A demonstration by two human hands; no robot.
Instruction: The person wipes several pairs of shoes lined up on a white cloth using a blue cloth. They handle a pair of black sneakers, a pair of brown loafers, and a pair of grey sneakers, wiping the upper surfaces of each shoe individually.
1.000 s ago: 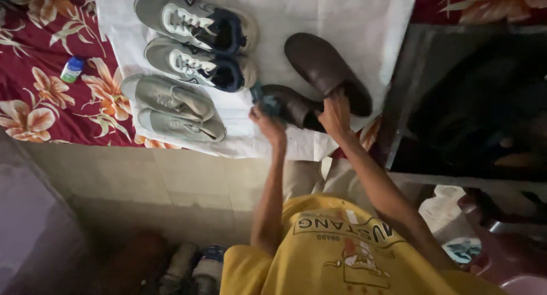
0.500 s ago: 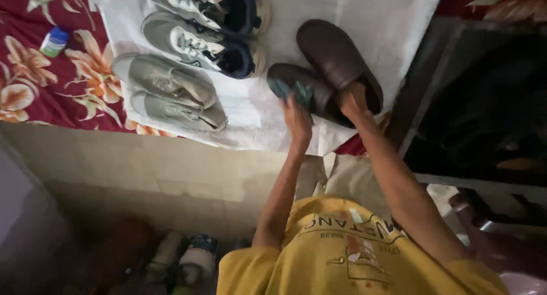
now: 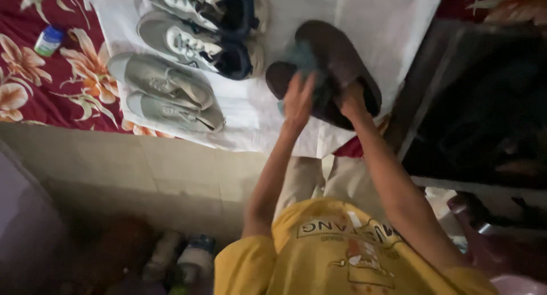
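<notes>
A pair of dark brown shoes lies on a white sheet (image 3: 387,21). My right hand (image 3: 352,98) grips the near end of the right-hand brown shoe (image 3: 336,50). My left hand (image 3: 297,98) presses a teal cloth (image 3: 301,58) against the shoes, its fingers spread over the cloth. The other brown shoe (image 3: 276,78) lies just left of that hand and is partly covered by it. The cloth is blurred.
Left of the brown shoes are a pair of pale grey sneakers (image 3: 165,95) and a grey-and-navy pair (image 3: 199,44). A small blue-capped bottle (image 3: 48,40) lies on the red floral cloth (image 3: 34,90). A dark box (image 3: 484,101) stands at the right. Bottles (image 3: 194,261) stand below.
My left hand has slid the teal cloth from the near end of the brown shoes farther up along them. My right hand has kept its grip on the shoe.
</notes>
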